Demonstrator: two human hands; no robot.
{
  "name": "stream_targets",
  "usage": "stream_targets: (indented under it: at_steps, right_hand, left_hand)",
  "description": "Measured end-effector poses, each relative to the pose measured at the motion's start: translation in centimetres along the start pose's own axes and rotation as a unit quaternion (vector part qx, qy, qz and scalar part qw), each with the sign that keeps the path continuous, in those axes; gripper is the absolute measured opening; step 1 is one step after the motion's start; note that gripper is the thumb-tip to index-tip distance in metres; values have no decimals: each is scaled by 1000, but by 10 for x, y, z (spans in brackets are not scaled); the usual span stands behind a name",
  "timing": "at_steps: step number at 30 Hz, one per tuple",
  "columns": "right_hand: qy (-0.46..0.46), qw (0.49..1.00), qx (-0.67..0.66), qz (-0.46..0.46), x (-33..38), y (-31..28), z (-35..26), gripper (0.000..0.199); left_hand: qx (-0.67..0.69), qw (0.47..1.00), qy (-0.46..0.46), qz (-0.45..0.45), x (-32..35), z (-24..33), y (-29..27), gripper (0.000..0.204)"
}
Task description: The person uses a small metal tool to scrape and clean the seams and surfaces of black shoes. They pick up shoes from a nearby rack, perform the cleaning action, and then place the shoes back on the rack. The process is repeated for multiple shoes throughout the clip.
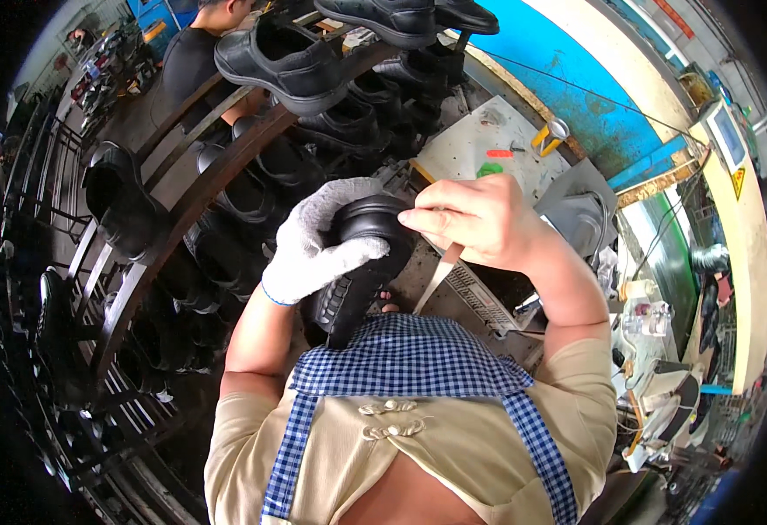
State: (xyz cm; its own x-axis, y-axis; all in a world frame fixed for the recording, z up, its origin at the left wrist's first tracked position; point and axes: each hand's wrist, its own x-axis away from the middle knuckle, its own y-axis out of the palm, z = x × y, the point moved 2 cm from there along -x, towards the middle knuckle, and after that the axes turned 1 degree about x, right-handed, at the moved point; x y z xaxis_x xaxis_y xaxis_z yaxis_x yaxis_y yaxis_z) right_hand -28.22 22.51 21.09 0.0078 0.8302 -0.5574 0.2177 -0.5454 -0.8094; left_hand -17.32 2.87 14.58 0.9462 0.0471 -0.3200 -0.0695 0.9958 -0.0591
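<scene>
The left hand (313,245), in a white knitted work glove, was wrapped around a black leather shoe with a ridged rubber sole (362,262), its fingers clenched over the upper and its thumb lying across the sole edge; the shoe was held up in front of the chest, toe end pointing down toward the blue-and-white checked apron (401,359), well above any surface. The bare right hand (480,219) touched the shoe's top edge, its fingers pinched shut on a thin pale flat blade-like tool (440,273) that slanted down beside the sole; what kind of tool it was could not be told. To the left and above curved a dark wooden rack (191,188) loaded with more black shoes (287,57); behind it sat another person in a dark shirt (187,57). Beyond the hands lay a pale tabletop (471,140) with a small green object (488,169), a red one (499,153) and a yellow-handled tool (548,136) near a blue wall (576,79).
</scene>
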Motion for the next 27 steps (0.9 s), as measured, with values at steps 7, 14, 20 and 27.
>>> stream_targets:
  at_steps: [7,14,20,27]
  right_hand:
    - [-61,973,99,-199,-16,-5,-3,13]
    - [-33,982,60,-175,-8,15,14,15]
    - [122,968,-217,-37,8,26,46,22]
    - [60,989,-130,38,20,16,38,26]
  left_hand:
    - [-114,991,34,-67,-11,-5,6,57]
    - [-62,995,-26,-77,-14,-14,6,56]
    - [30,996,-55,-62,-20,-28,1,59]
    - [28,996,-56,-61,-29,-30,2,58]
